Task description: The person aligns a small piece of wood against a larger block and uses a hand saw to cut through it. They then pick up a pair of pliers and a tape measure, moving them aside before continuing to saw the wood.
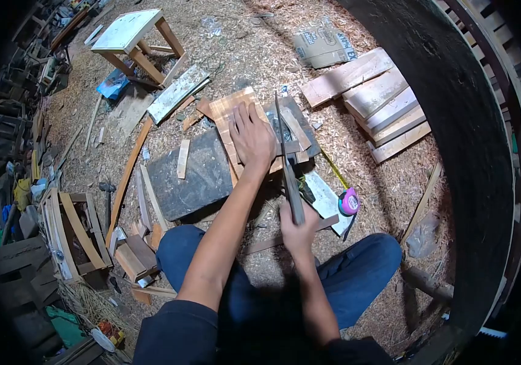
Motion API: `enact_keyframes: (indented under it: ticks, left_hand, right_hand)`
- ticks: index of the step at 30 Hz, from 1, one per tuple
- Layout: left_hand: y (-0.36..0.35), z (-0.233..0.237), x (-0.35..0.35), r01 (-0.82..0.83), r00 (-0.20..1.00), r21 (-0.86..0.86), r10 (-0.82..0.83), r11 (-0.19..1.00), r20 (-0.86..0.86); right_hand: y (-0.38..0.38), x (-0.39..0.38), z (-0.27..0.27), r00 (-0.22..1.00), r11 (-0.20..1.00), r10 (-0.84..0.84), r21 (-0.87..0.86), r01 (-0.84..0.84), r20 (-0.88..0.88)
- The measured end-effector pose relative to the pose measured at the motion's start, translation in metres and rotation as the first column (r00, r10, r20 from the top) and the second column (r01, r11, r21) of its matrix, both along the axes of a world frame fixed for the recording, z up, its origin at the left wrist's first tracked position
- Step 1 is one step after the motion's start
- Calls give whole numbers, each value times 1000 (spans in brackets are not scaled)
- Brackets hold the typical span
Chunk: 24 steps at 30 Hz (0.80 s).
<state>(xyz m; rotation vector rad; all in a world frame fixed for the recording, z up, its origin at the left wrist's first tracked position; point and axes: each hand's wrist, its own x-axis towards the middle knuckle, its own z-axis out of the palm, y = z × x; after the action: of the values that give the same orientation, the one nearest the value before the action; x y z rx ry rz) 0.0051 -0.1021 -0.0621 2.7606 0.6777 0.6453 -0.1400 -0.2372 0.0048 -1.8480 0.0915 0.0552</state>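
My left hand [253, 139] lies flat with fingers stretched out over a light brown wooden board [224, 112], pressing it against a low dark bench [202, 179]. In my right hand [300, 234] is the handle of a handsaw [293, 191], its fingers wrapped round it. The saw's narrow dark blade points away from me and passes along the board's right edge, beside short wood pieces. A small loose strip of wood [183, 159] rests on the bench left of my wrist. Close to the right hand, a pink tape measure [350, 202] has some yellow tape drawn out.
Several sawn planks [388, 115] are stacked at the right, near a printed sack [324, 45]. A small wooden stool [128, 31] stands at the upper left. Shavings cover the ground. A hammer [107, 191] and wood offcuts [134, 258] lie left. A large dark curved wall [455, 121] rises on the right.
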Motion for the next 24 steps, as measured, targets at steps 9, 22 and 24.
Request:
enact_keyframes:
  ticks: [9,22,24]
  left_hand:
    - [3,-3,-1,13,999,-41,-15,999,-46]
    - [2,0,0,29,1000,-26,-29,999,-8]
    - [1,4,4,6,1000,-89,-6,996,8]
  right_hand:
    - [-24,-38,19,992,1000,7,14,-5,-127]
    - [-14,-6,-6,997,999,50,-9,-51,-57]
    - [-4,0,0,1000,1000,13,8,-12,-17]
